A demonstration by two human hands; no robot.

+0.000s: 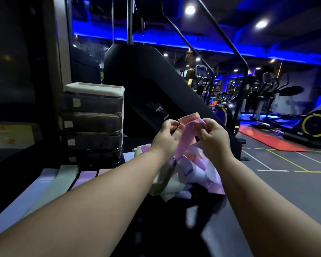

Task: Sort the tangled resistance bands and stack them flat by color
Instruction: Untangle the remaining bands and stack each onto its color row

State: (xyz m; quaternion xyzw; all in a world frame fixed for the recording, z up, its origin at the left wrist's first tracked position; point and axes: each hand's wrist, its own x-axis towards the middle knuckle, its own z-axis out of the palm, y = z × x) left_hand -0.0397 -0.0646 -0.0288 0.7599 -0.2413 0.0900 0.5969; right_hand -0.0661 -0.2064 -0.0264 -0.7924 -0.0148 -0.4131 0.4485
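Two white letters, something like "F" and "I", show on the slanted black machine [152,101] behind the counter, too blurred to read as a brand; the pale tape labels [76,102] on the fronts of the stacked drawer unit [93,123] carry no writing that can be made out, and the yellowish placard [9,134] at far left is smeared beyond reading. Both hands are raised above the dark counter [174,229], close together. On the left hand [166,134] the fingers are curled and the thumb and forefinger pinch the edge of a salmon-orange band [190,117], which arches up between the hands. The right hand [213,135] likewise has its fingers curled in, its fingertips pinching the top of a pink band [185,140] that hangs down between the wrists into the tangle of bands [191,173], a heap of pink, lilac, white and pale green lying on the counter just below the hands. Left of the heap, bands lie flat side by side: a pale blue strip [37,184], a green strip [63,179], a lilac strip [87,178] and a pink strip [104,171], partly hidden by the left forearm.
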